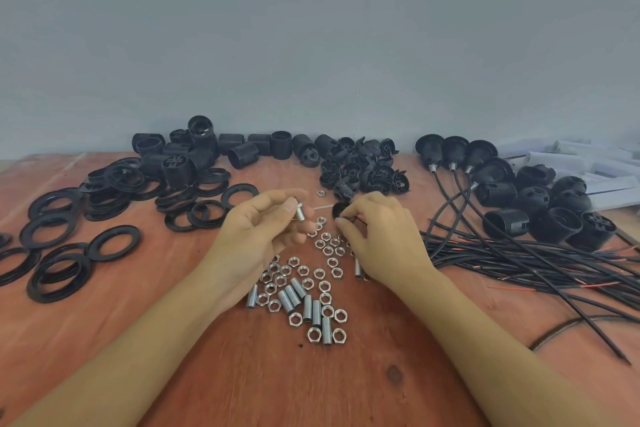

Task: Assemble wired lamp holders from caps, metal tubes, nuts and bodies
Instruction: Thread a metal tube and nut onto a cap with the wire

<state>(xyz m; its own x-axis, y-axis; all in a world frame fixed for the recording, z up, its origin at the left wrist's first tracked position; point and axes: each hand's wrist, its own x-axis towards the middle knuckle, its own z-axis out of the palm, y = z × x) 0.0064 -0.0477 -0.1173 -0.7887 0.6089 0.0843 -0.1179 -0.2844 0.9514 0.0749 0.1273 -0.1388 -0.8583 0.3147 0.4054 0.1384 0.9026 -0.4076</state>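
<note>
While left hand (263, 230) pinches a threaded metal tube (300, 212), right hand (379, 230) grips a black cap (340, 209) above loose hex nuts (295, 319)

Your right hand (377, 236) covers nearly all of the cap (340, 209) it grips just beyond the nuts (313, 291). Only a dark edge shows, and what its fingertips pinch is unclear. Your left hand (258, 239) hides one end of its tube (300, 213) and the left fringe of the nuts. Far right of the nuts, the wires (519, 258) run off the picture's edge. Far left, rings (37, 288) are cut off too. Right of the nuts and further back, white boxes (588, 166) are only a blur.
</note>
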